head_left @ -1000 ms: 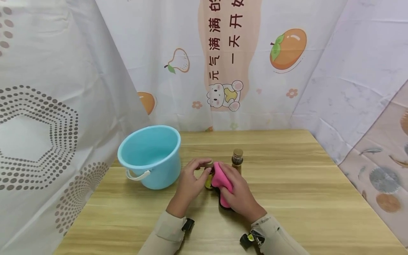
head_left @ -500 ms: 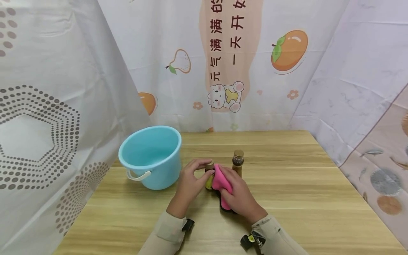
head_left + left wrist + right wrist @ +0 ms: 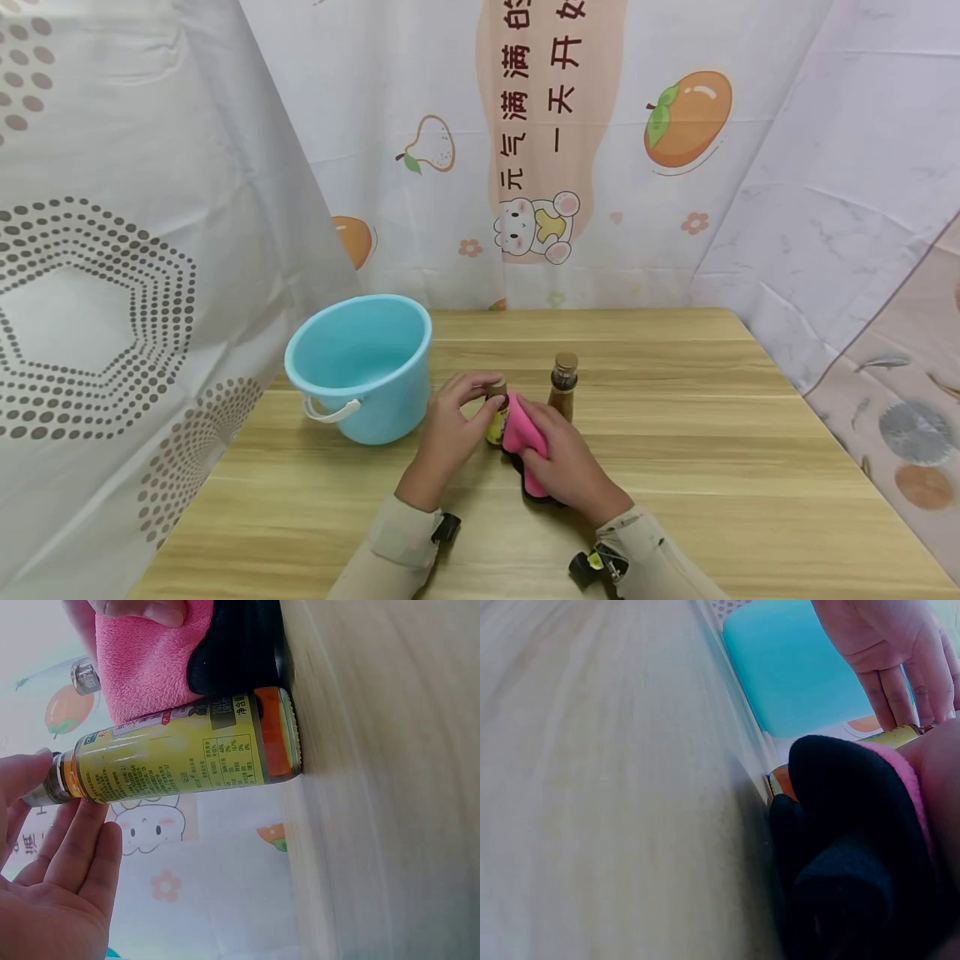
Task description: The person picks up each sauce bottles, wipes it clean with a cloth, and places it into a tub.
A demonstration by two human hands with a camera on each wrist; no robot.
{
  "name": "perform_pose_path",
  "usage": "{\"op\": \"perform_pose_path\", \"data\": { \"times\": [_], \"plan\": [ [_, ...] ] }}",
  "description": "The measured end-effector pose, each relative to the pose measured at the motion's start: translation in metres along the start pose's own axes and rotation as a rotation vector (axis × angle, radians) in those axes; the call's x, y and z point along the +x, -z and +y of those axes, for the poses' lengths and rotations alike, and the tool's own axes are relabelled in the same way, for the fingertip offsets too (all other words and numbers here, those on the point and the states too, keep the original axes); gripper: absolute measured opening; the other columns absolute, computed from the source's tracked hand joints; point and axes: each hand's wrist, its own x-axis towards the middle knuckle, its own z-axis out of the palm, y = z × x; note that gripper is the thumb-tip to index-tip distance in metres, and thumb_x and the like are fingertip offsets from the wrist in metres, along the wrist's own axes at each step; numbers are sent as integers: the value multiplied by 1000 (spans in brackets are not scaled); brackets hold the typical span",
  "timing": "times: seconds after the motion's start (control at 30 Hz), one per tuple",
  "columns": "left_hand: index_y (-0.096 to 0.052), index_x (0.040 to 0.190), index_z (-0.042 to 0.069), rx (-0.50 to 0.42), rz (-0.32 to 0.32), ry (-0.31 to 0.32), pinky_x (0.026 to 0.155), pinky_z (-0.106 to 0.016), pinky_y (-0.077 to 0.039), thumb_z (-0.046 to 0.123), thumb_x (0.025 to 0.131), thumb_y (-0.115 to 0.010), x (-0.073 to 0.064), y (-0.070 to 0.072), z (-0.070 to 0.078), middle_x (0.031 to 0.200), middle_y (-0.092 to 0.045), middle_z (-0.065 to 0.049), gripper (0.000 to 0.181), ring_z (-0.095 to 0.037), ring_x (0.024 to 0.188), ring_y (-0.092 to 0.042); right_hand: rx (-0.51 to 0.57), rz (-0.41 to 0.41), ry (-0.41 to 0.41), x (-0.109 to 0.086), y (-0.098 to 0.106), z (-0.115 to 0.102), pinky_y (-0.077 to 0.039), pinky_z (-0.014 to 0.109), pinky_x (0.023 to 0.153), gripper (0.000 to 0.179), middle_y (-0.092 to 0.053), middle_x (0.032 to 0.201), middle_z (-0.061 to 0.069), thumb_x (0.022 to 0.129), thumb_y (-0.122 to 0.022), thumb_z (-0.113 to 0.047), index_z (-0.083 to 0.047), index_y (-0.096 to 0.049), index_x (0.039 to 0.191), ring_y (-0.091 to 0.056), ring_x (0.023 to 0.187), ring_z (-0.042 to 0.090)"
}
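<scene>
A sauce bottle with a yellow label (image 3: 172,757) stands on the table. My left hand (image 3: 452,432) pinches it at the capped neck between thumb and fingers. Against the bottle's right side lies a folded cloth, pink on one face and black on the other (image 3: 525,442). My right hand (image 3: 567,463) grips that cloth, thumb on its pink face; the black part hangs down to the tabletop. In the right wrist view the black cloth (image 3: 847,802) hides most of the bottle. Just behind my right hand stands a second bottle with a gold cap (image 3: 564,385), its lower part hidden.
A light blue bucket (image 3: 408,392) with a white handle stands to the left of my left hand. The wooden table (image 3: 712,450) stretches out on the right. Printed curtains (image 3: 420,225) hang behind the table and along both sides.
The cloth in my right hand has shifted slightly down along the bottle's side. My left hand keeps its pinch on the neck. The head view has turned slightly left.
</scene>
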Motion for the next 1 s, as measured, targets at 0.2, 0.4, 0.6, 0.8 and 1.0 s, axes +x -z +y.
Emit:
{"op": "perform_pose_path", "data": {
  "times": [0.2, 0.4, 0.6, 0.8, 1.0],
  "plan": [
    [-74, 121, 19, -13, -3, -2, 97, -26, -58, 18, 95, -77, 0, 0, 0, 118, -71, 5, 27, -13, 109, -72, 8, -23, -43, 0, 0, 0, -53, 44, 102, 78, -54, 149, -2, 90, -73, -8, -26, -42, 159, -59, 120, 15],
    [-75, 121, 18, -11, 12, 8, 94, -29, -60, 19, 92, -80, 0, -1, -1, 119, -69, 6, 29, -14, 108, -73, -8, -6, -11, 0, 0, 0, -54, 44, 102, 78, -54, 149, 0, 89, -73, -7, -24, -43, 159, -59, 122, 16],
    [-75, 120, 18, -15, 23, -2, 95, -29, -59, 16, 92, -80, 0, -1, -1, 118, -69, 4, 28, -15, 107, -72, -12, 54, 67, 1, -1, 1, -55, 45, 100, 80, -54, 149, 0, 86, -72, -4, -22, -44, 158, -59, 124, 16],
    [-75, 120, 18, -31, 19, -4, 96, -26, -58, 17, 94, -78, 0, -1, 0, 116, -70, 3, 26, -14, 108, -72, -3, 120, 145, 0, -1, 0, -56, 44, 99, 79, -51, 152, -2, 87, -72, -2, -22, -43, 159, -58, 126, 15],
    [-75, 120, 15, -1, 22, -33, 97, -28, -58, 16, 95, -77, 0, -1, 1, 117, -71, 3, 25, -15, 109, -72, 14, 180, 220, 0, 1, -3, -55, 43, 100, 76, -49, 156, 3, 88, -70, -1, -16, -45, 158, -57, 129, 19]
  ]
}}
